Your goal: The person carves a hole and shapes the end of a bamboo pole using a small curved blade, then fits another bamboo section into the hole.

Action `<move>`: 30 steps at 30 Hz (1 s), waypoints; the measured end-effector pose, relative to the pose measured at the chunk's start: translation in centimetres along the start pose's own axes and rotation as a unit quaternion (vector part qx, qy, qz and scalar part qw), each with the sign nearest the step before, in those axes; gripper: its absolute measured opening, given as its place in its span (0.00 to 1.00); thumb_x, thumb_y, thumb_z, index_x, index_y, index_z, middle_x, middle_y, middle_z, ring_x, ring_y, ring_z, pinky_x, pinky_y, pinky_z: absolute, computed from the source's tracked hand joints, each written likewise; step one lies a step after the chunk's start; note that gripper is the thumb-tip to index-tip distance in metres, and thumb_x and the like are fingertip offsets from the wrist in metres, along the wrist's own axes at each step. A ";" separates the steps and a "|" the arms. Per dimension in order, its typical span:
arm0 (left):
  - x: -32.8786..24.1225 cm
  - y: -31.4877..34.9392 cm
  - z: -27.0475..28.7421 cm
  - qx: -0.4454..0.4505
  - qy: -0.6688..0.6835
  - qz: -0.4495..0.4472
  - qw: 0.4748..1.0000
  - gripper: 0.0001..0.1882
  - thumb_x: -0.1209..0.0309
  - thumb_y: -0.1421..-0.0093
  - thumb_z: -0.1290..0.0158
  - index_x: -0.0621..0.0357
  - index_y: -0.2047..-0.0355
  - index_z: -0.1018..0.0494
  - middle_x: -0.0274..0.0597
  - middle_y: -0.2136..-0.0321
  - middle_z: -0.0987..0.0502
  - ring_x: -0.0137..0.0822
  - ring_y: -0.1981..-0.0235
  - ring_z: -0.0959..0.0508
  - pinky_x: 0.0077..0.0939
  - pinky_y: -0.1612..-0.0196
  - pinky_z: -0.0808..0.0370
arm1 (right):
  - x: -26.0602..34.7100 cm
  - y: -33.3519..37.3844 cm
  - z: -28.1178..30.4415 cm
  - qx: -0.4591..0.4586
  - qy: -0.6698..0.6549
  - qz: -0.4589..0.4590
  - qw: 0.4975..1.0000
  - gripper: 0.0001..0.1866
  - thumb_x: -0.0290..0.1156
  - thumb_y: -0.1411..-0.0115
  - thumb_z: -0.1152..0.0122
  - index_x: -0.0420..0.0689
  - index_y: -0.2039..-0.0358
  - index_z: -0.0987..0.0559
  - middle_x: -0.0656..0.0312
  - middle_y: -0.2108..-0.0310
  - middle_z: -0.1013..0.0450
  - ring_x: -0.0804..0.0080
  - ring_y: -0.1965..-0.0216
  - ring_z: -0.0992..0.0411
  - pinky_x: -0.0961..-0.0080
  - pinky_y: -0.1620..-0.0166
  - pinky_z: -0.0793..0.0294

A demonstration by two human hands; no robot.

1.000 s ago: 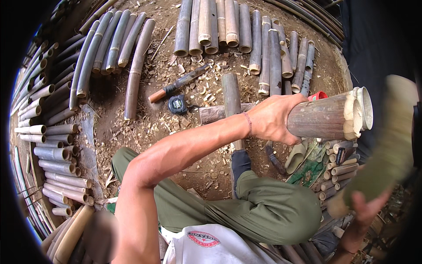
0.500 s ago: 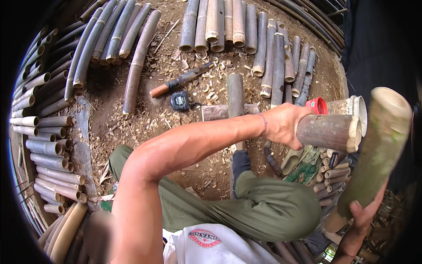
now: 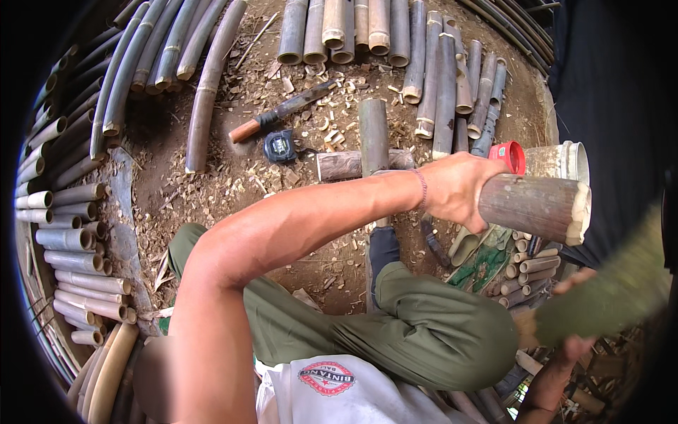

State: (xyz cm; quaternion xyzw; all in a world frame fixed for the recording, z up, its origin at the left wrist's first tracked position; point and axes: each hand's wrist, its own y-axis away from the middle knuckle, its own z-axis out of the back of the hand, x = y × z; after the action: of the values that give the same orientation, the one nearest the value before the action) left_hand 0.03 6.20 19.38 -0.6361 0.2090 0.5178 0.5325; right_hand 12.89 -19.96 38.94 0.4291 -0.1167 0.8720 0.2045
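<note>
My left hand [image 3: 459, 185] is closed round the near end of a dark brown bamboo tube [image 3: 533, 205]. The tube points to the right, and its far end has a pale, ragged rim. At the lower right, my right hand [image 3: 575, 346] grips a thick green bamboo piece [image 3: 600, 304]. Motion smears this piece, which slants up to the right, with a narrower tan part at its lower left end. Fingertips show along its upper edge, while the palm is hidden beneath it. The two bamboo pieces are apart.
On the chip-strewn ground lie a wooden-handled knife [image 3: 282, 113] and a black tape measure [image 3: 280, 146]. An upright bamboo post [image 3: 373, 134] stands by a short log [image 3: 339, 165]. A red cup [image 3: 510, 157] and white bucket [image 3: 573, 162] sit beyond my left hand. Bamboo stacks [image 3: 78, 240] line the left.
The green bamboo piece in my right hand has swung down from nearly upright to a low slant. My left hand keeps its grip on the brown tube. The view has shifted slightly.
</note>
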 end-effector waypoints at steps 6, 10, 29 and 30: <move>0.4 0.8 -0.6 -0.008 0.039 0.013 0.999 0.35 0.68 0.62 0.32 0.59 0.51 0.30 0.48 0.65 0.20 0.42 0.61 0.18 0.34 0.55 0.22 | -8.2 -0.3 -0.1 -0.058 -0.152 0.032 0.986 0.49 0.43 0.52 0.27 0.35 0.37 0.43 0.48 0.51 0.30 0.60 0.57 0.26 0.65 0.55 0.22; -0.2 0.5 -0.2 0.011 0.011 0.051 0.999 0.33 0.69 0.61 0.32 0.62 0.53 0.30 0.48 0.65 0.20 0.38 0.62 0.18 0.33 0.56 0.21 | -22.9 -0.5 -2.0 0.005 0.028 -0.098 0.995 0.40 0.30 0.51 0.32 0.38 0.38 0.38 0.52 0.48 0.32 0.65 0.51 0.30 0.67 0.49 0.26; -0.2 0.7 -0.5 0.004 -0.025 0.087 0.996 0.35 0.66 0.62 0.32 0.62 0.53 0.30 0.49 0.62 0.21 0.41 0.59 0.19 0.35 0.55 0.22 | -39.6 -1.8 -15.5 0.245 0.303 0.032 0.920 0.35 0.30 0.53 0.39 0.40 0.42 0.32 0.40 0.50 0.30 0.42 0.48 0.31 0.53 0.45 0.33; -0.6 1.4 -0.1 0.003 -0.028 0.100 0.995 0.35 0.66 0.62 0.32 0.62 0.53 0.30 0.49 0.62 0.21 0.41 0.59 0.19 0.35 0.55 0.22 | -35.6 -2.8 -16.4 0.292 0.277 0.086 0.911 0.34 0.29 0.54 0.39 0.39 0.43 0.31 0.41 0.52 0.29 0.43 0.49 0.31 0.54 0.45 0.33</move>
State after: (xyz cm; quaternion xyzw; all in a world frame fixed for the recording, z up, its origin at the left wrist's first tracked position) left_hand -1.33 5.49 19.30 -0.5956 0.2585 0.5855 0.4854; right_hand 22.19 -20.40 0.76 0.1993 0.1685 0.9652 0.0185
